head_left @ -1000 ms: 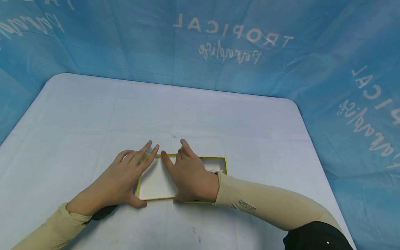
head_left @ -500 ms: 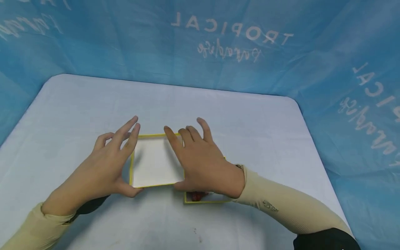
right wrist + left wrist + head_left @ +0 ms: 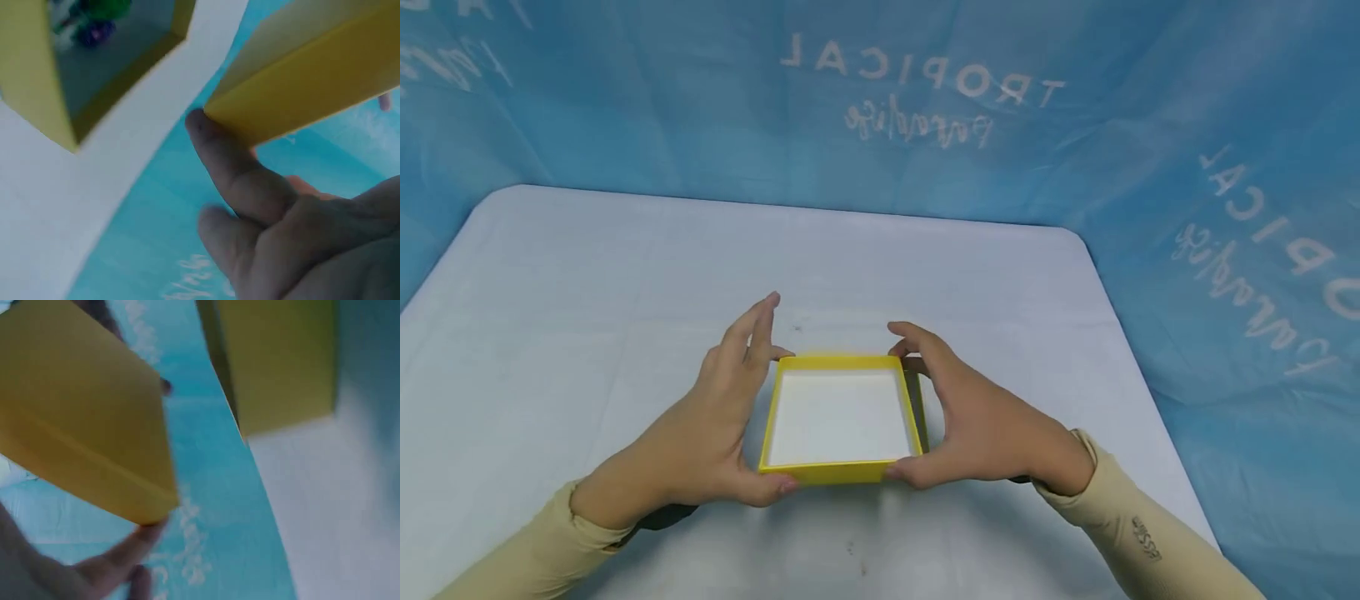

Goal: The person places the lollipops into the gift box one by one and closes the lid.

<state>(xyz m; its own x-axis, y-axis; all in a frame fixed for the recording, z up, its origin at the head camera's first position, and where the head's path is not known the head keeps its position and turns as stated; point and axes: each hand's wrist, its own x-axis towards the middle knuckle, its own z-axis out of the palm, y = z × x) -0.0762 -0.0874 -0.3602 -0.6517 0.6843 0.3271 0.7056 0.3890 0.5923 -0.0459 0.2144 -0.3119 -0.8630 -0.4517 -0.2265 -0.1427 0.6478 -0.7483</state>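
A shallow yellow box (image 3: 838,472) with a white inside is held off the table, open side up, between both hands. My left hand (image 3: 711,425) grips its left end, thumb at the front corner and fingers at the back. At the right end, my right hand (image 3: 981,421) grips it the same way. Under it stands a second yellow box (image 3: 28,69), mostly hidden in the head view. Inside that lower box the right wrist view shows a green thing (image 3: 111,7) and a purple thing (image 3: 94,32), too blurred to name. A gap separates the two boxes in the left wrist view.
A white cloth covers the table (image 3: 647,258), whose far corners are rounded. Blue curtains (image 3: 700,108) with white lettering hang behind it and along the sides.
Both hands first lifted the held box and moved it left and away from me. It then came back to the right, over the second box, which it now largely hides.
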